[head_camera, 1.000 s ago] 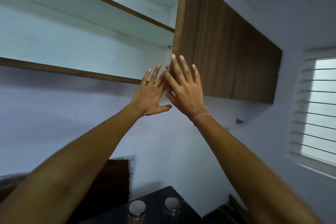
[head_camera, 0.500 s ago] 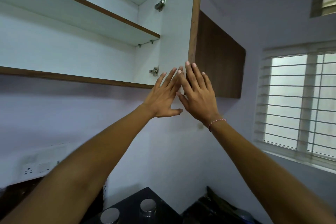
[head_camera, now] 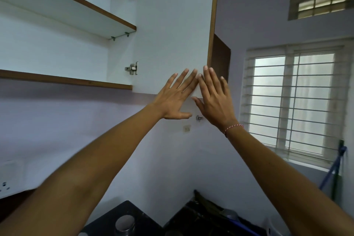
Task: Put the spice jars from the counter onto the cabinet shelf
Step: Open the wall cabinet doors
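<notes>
Both arms reach up to the wall cabinet. My left hand and my right hand lie flat, fingers straight, against the white inner face of the cabinet door near its lower corner. The door stands wide, showing the lower shelf and the upper shelf, both bare where visible. Low in the view a spice jar with a metal lid stands on the black counter; another lid shows only at the bottom edge.
A neighbouring brown cabinet sits behind the door edge. A louvred window fills the right wall. A wall socket is at the far left. Dark clutter lies on the counter's right part.
The cabinet door has swung further open to the right, with both flat hands on it. The view has shifted right, bringing the window into sight.
</notes>
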Tool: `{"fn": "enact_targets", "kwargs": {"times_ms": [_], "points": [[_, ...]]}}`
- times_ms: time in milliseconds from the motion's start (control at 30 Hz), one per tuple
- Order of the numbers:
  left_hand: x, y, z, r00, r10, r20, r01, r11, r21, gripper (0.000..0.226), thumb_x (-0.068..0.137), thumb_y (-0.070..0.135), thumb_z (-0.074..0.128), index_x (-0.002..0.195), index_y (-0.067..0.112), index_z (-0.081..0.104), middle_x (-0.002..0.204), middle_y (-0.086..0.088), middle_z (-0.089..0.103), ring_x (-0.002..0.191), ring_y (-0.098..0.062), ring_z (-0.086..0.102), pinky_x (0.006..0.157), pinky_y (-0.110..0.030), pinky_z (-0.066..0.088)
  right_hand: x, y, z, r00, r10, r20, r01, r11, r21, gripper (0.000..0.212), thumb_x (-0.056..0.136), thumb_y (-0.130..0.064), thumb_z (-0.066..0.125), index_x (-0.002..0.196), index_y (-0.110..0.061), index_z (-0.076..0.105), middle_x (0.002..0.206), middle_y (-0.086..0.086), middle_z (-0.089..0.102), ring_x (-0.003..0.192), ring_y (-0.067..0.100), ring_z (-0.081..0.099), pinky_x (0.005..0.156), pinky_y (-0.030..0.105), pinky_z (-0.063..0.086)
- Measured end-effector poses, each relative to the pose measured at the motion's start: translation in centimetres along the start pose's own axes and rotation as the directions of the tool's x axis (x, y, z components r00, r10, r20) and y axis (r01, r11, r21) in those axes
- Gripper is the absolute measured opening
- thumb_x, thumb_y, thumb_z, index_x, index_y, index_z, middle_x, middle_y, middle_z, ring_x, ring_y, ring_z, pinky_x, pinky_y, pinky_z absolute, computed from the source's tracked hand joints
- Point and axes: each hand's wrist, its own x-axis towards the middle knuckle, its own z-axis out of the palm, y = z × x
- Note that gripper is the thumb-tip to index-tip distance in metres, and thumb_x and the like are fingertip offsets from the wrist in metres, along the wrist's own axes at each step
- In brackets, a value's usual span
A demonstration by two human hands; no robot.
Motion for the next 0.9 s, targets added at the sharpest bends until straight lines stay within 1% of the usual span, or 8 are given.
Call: {"fn": "enact_targets", "kwargs": {"times_ms": [67, 167, 233, 333, 533, 667, 800, 900], "points": [[1.0, 0.6, 0.9, 1.000, 0.014, 0.016, -0.014, 1.000, 0.002, 0.108, 0.075, 0.071, 0.043, 0.141, 0.017, -0.023, 0.156, -0.008, -0.021, 0.142, -0.024, -0.022, 0.115, -0.044, -0.011, -0.5, 1.1, 0.6, 0.996, 0.029, 0.085, -0.027, 0.999, -0.019, 0.066, 0.092, -0.042, 0.047, 0.143, -0.003, 0.030, 0.152, 0.017, 0.028, 0.141, 0.032, 0.026, 0.111, 0.051, 0.025], [2.0, 1.5, 2.5, 0.999, 0.001, 0.039, 0.000, 1.000, -0.019, 0.107, 0.076, 0.071, 0.043, 0.139, 0.020, -0.027, 0.149, -0.003, -0.030, 0.142, -0.024, -0.023, 0.115, -0.045, -0.012, -0.7, 2.9, 1.9, 0.969, 0.041, 0.242, -0.036, 0.999, -0.027, 0.070, 0.095, -0.047, 0.037, 0.148, -0.010, 0.011, 0.158, 0.012, 0.006, 0.146, 0.029, 0.004, 0.116, 0.050, 0.011], [2.5, 2.0, 3.7, 0.997, -0.018, 0.072, 0.022, 0.999, -0.046, 0.105, 0.077, 0.070, 0.043, 0.137, 0.022, -0.030, 0.149, -0.003, -0.031, 0.143, -0.026, -0.022, 0.115, -0.046, -0.012, -0.9, 3.8, 2.9, 0.945, 0.068, 0.320, -0.054, 0.997, -0.052, 0.073, 0.095, -0.052, 0.031, 0.149, -0.014, 0.001, 0.158, 0.010, -0.006, 0.145, 0.027, -0.009, 0.117, 0.049, 0.003], [3.6, 2.9, 5.3, 0.990, -0.026, 0.141, 0.032, 0.999, -0.037, 0.104, 0.079, 0.070, 0.043, 0.139, 0.023, -0.028, 0.155, -0.006, -0.026, 0.144, -0.026, -0.021, 0.114, -0.046, -0.013, -1.4, 4.9, 4.5, 0.921, 0.116, 0.373, -0.076, 0.990, -0.120, 0.076, 0.094, -0.056, 0.027, 0.148, -0.016, -0.009, 0.157, 0.009, -0.015, 0.141, 0.024, -0.022, 0.116, 0.048, -0.004], [5.2, 4.1, 7.2, 0.974, -0.052, 0.219, 0.066, 0.996, -0.055, 0.103, 0.079, 0.071, 0.041, 0.145, 0.023, -0.022, 0.155, -0.007, -0.026, 0.144, -0.026, -0.020, 0.116, -0.049, -0.004, -2.2, 6.9, 6.3, 0.892, 0.131, 0.433, -0.069, 0.985, -0.155, 0.080, 0.090, -0.062, 0.028, 0.148, -0.022, -0.010, 0.157, 0.008, -0.019, 0.145, 0.029, -0.015, 0.115, 0.052, -0.005], [5.3, 4.4, 7.9, 0.973, -0.071, 0.220, 0.092, 0.992, -0.085, 0.104, 0.079, 0.071, 0.042, 0.145, 0.022, -0.022, 0.155, -0.009, -0.026, 0.144, -0.028, -0.020, 0.116, -0.051, -0.002, -2.3, 6.6, 6.9, 0.909, 0.119, 0.400, -0.073, 0.989, -0.129, 0.083, 0.089, -0.064, 0.030, 0.149, -0.021, -0.009, 0.157, 0.009, -0.016, 0.145, 0.029, -0.014, 0.114, 0.052, -0.006], [4.4, 4.4, 7.9, 0.976, -0.081, 0.202, 0.102, 0.990, -0.096, 0.103, 0.080, 0.070, 0.042, 0.145, 0.021, -0.021, 0.155, -0.009, -0.024, 0.144, -0.027, -0.019, 0.116, -0.051, -0.003, -2.6, 5.8, 7.3, 0.925, 0.145, 0.352, -0.100, 0.985, -0.142, 0.083, 0.088, -0.065, 0.027, 0.149, -0.020, -0.007, 0.158, 0.011, -0.013, 0.146, 0.028, -0.011, 0.112, 0.053, -0.011], [2.3, 3.9, 8.1, 0.968, -0.121, 0.218, 0.143, 0.986, -0.089, 0.103, 0.081, 0.066, 0.045, 0.145, 0.019, -0.021, 0.155, -0.010, -0.024, 0.144, -0.028, -0.019, 0.116, -0.050, -0.005, -3.1, 4.1, 7.5, 0.951, 0.131, 0.280, -0.107, 0.989, -0.101, 0.080, 0.090, -0.059, 0.034, 0.150, -0.018, 0.002, 0.158, 0.014, -0.003, 0.146, 0.029, -0.003, 0.111, 0.054, -0.009]]}}
